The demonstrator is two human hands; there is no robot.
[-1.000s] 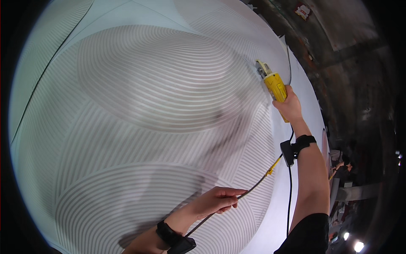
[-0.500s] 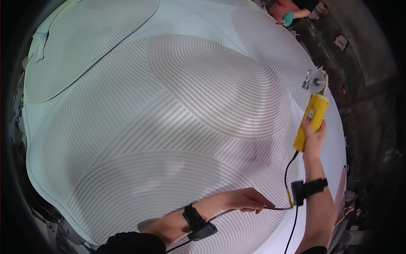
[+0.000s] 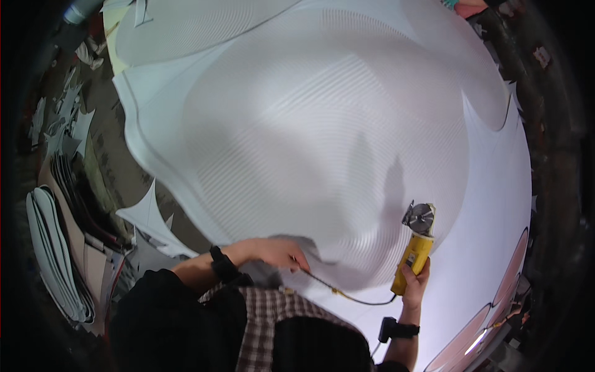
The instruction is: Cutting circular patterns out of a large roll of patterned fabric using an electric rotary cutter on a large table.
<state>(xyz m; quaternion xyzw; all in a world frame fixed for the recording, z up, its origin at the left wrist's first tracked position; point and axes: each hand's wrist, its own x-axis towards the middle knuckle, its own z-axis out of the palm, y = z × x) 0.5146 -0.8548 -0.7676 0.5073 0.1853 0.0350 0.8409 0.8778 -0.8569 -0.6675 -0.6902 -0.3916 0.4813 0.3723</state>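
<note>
1. The yellow cutter [image 3: 413, 254] was grasped around its body by the right hand [image 3: 416, 285], with the thumb laid along the handle. The cutter was located over the right part of the ribbed white sheet [image 3: 260, 142], with the round blade [image 3: 421, 218] directed away from the body.
2. The dark cord [image 3: 365, 303] was gripped between the closed fingers of the left hand [image 3: 280, 254]. A yellow tie [image 3: 335, 291] was seen on the cord between the hands.
3. Relative to the frame half a second earlier, the cutter had been brought nearer to the body and away from the far right edge of the sheet. The same grip was retained.
4. The left hand had been moved farther from the right hand. The cord, previously bent beside the right wrist, was now extended in a shallow curve between the hands.
5. The view had been shifted: the checked cloth [image 3: 259, 322] at the person's front was brought into the picture, and a stack of curved pieces [image 3: 56, 254] was exposed at the left, beside pale scraps [image 3: 145, 217].
</note>
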